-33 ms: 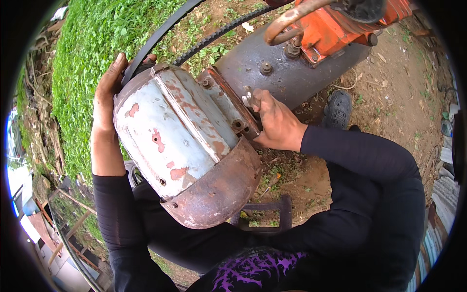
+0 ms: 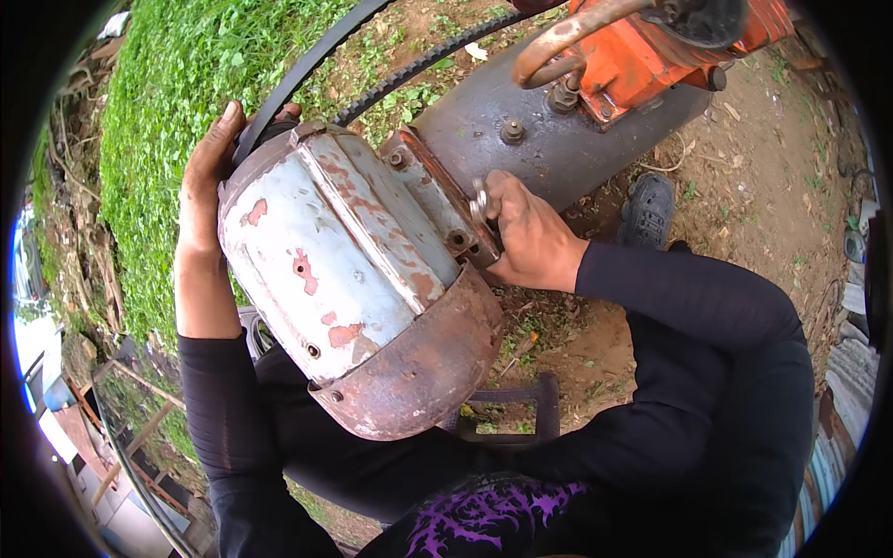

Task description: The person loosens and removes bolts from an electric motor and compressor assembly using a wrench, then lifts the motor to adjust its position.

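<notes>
A worn electric motor point(image 2: 363, 270), with chipped pale grey-blue paint and a rusty end cover, fills the middle. My left hand point(image 2: 206, 163) wraps round its far left end, beside the black drive belt point(image 2: 302, 70); some of its fingers are hidden behind the belt and motor. At the motor's right side runs a rusty mounting bracket point(image 2: 437, 191) with bolts and holes. Over the bracket's edge, my right hand point(image 2: 530, 232) is closed on a small shiny wrench point(image 2: 480, 200), of which only the end shows. Its lower fingers are tucked against the bracket and partly hidden.
A dark cylindrical tank point(image 2: 465, 121) lies beyond the bracket, with an orange compressor head point(image 2: 633, 60) and a curved metal pipe point(image 2: 567, 42) on top. A dark clog point(image 2: 646, 212) rests on the dirt at right. A dark stool frame point(image 2: 547, 405) stands below the motor.
The visible wrench end has tilted slightly in my right hand. The motor, tank and compressor head appear shifted very slightly to the right. My left hand keeps its place.
</notes>
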{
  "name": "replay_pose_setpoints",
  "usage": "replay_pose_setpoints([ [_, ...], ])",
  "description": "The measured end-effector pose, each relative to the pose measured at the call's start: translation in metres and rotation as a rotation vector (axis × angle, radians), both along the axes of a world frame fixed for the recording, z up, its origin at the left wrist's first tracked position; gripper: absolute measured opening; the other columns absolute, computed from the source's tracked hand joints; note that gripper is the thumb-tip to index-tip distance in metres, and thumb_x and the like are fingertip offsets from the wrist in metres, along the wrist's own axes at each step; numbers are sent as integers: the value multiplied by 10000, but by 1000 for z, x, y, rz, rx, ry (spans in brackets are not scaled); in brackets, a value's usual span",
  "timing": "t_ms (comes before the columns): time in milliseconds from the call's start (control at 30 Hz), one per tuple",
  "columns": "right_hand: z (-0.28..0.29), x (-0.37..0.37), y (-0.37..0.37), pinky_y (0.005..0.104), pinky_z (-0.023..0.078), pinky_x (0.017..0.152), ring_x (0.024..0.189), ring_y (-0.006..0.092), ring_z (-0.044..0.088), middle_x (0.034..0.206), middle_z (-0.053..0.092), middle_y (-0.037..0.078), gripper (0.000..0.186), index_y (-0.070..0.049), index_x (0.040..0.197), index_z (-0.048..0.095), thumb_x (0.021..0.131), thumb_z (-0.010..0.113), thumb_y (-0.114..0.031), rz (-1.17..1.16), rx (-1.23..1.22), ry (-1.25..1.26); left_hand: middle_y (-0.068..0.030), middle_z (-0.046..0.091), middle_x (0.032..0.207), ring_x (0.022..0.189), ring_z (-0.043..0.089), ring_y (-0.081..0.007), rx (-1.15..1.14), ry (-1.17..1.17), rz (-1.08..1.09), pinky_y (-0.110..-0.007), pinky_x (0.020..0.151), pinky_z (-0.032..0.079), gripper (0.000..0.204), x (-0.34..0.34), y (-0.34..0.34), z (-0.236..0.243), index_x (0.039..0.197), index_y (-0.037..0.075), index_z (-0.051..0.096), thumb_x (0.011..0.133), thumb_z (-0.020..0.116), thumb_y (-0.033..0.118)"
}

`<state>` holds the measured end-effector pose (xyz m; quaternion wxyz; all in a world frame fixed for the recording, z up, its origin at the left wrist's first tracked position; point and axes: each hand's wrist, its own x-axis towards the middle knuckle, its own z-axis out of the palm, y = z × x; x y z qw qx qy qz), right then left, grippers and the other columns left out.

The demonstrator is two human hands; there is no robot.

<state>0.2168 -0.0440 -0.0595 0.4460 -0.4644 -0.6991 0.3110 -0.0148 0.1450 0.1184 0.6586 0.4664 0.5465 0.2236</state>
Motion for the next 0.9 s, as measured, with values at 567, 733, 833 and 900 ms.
replay_pose_setpoints([
  [567, -7, -2, 29, 477, 397, 797, 942, 365, 446, 1020, 387, 145, 817, -94, 1061, 328, 396, 792, 2, 207, 294, -4, -220, 614, 1263, 1126, 609, -231, -46, -137, -37, -361, 1023, 448, 455, -12, 6, -4, 1253, -65, 545, 1051, 379, 308],
  [733, -2, -2, 34, 476, 392, 791, 912, 361, 442, 1010, 384, 150, 826, -103, 1049, 316, 392, 809, -17, 221, 274, 12, -228, 606, 1272, 1160, 592, -243, -33, -145, 8, -369, 1054, 421, 507, -20, 9, -4, 1275, -97, 526, 1051, 356, 325],
  [833, 1, -1, 29, 472, 392, 799, 912, 359, 435, 1009, 379, 159, 815, -99, 1047, 314, 405, 810, -22, 191, 265, -18, -224, 611, 1263, 1150, 595, -240, -44, -120, -20, -365, 1049, 423, 527, -19, 9, -5, 1286, -101, 525, 1050, 356, 339],
  [900, -1, 0, 29, 473, 389, 806, 921, 359, 430, 1012, 373, 163, 816, -98, 1049, 310, 408, 810, -26, 162, 283, -10, -211, 623, 1244, 1118, 607, -229, -72, -89, -43, -353, 1032, 434, 544, -14, 10, -4, 1298, -98, 526, 1047, 361, 356],
])
